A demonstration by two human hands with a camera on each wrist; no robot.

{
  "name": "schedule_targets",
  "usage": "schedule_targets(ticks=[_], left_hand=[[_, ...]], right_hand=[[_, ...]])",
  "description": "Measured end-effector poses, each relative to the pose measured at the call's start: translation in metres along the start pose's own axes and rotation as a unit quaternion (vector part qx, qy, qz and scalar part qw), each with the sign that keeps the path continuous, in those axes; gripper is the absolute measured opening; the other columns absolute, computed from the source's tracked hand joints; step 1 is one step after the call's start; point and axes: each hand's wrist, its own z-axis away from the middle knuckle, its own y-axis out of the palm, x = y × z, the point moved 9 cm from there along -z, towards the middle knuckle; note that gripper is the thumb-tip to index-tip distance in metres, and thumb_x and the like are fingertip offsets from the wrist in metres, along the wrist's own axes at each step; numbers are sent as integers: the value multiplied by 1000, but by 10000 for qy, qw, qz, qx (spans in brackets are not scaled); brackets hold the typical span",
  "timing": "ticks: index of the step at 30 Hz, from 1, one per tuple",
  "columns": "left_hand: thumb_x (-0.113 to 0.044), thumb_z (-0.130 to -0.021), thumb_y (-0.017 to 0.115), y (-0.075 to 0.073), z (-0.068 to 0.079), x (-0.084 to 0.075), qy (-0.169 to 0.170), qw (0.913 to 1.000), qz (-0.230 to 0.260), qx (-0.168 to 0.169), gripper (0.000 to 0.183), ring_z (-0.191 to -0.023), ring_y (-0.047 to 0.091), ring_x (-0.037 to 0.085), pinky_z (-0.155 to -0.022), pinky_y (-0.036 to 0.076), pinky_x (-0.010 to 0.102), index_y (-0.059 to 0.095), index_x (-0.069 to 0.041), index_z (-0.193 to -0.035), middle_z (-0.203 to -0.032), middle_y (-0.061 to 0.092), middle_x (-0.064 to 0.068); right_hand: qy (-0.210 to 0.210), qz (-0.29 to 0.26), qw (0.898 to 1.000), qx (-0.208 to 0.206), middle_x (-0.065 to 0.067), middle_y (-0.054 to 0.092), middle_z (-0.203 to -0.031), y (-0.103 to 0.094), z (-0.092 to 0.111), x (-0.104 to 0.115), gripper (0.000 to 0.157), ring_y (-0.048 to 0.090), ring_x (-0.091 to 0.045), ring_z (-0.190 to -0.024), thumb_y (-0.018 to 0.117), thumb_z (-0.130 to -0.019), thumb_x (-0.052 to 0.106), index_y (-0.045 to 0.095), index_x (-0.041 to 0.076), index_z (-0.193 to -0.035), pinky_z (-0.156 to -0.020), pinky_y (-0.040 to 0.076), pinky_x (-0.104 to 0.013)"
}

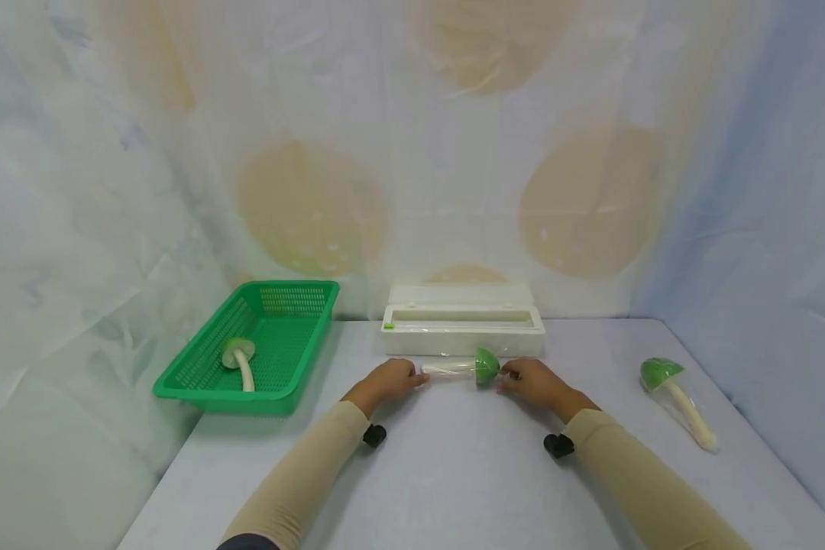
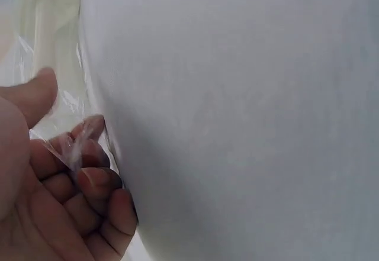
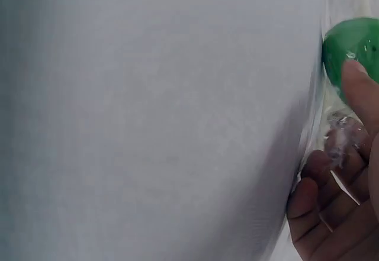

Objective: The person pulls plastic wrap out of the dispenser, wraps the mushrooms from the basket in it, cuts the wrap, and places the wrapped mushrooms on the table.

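Observation:
A mushroom with a green cap [image 1: 486,367] and a pale stem [image 1: 448,370] lies sideways on the table between both hands, wrapped in clear cling film [image 2: 72,98]. My left hand [image 1: 391,380] is at the stem end; in the left wrist view, its curled fingers hold a gathered end of the film and its thumb lies along the stem. At the cap end, my right hand [image 1: 535,382] holds the other bunched film end [image 3: 341,145] in curled fingers. Its thumb touches the green cap in the right wrist view.
A white film dispenser box [image 1: 463,338] with raised lid stands just behind the hands. To the left, a green basket [image 1: 296,382] holds another mushroom [image 1: 238,354]. A film-wrapped mushroom [image 1: 687,409] lies at the right. Hanging sheets [image 1: 412,153] enclose the table.

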Motion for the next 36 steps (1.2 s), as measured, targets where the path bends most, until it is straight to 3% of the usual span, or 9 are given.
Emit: schedule_targets(ticks=[3,6,9,14,18,23,27,30,36], left_hand=[[-41,-100,52,0,-2,1,56,10000,77,26,41,-57,44,12,-54,38,28,58,-12,-71,-61,45,-3],[-39,-102,49,0,-4,2,55,9999,86,87,42,-56,44,12,-54,38,28,57,-12,-71,-60,43,-3],[-40,-102,48,2,-3,5,-56,9997,142,175,42,-57,45,12,-54,39,28,58,-14,-71,-61,45,-2],[-43,-102,47,1,-5,8,-27,9990,421,160,44,-57,44,13,-53,38,29,57,-12,-72,-61,44,-2],[-47,-103,42,1,-10,9,91,9976,666,173,48,-56,43,12,-53,37,28,56,-13,-71,-60,42,-3],[-46,-104,38,-4,-13,9,154,9942,1063,-39,52,-60,45,14,-58,39,30,60,-12,-73,-65,48,-1],[-44,-104,41,-8,-17,11,-42,9859,1660,-225,52,-59,44,15,-56,37,30,63,-8,-74,-65,50,0],[-42,-103,42,-9,-22,12,-233,9777,2070,-273,53,-53,37,13,-50,31,28,58,-8,-66,-59,44,-1],[-39,-102,44,-10,-26,12,-444,9634,2618,-380,55,-47,31,13,-46,26,28,47,-13,-53,-50,38,-2]], right_hand=[[-135,67,9998,-143,1,63,-91,-5,-1,0,24,55,-17,-84,60,-98,28,71,7,-101,-78,47,-41],[-237,52,9994,-254,1,60,-84,-9,-1,1,27,52,-17,-78,54,-101,28,70,8,-93,-72,45,-38],[-152,-53,9996,-228,0,56,-84,-7,-3,2,28,50,-17,-76,64,-95,36,67,9,-90,-68,44,-36],[-222,361,9990,-146,1,58,-92,-3,-8,8,44,55,-18,-85,80,-78,45,66,8,-97,-76,48,-40],[-462,442,9977,-245,2,56,-83,-6,-11,17,26,52,-17,-78,67,-92,36,62,11,-88,-71,45,-39],[-375,80,9982,-471,0,52,-78,-11,-13,14,33,46,-18,-73,48,-104,33,58,10,-82,-67,40,-36],[-32,-387,9975,-583,-4,50,-80,-13,-16,6,38,45,-20,-73,45,-104,32,56,7,-79,-65,39,-36],[264,-706,9947,-698,-5,49,-80,-15,-20,2,37,44,-21,-72,47,-104,30,51,8,-74,-63,38,-35],[428,-1026,9902,-843,-5,49,-77,-19,-20,4,37,45,-21,-70,46,-103,25,49,7,-71,-62,39,-34]])
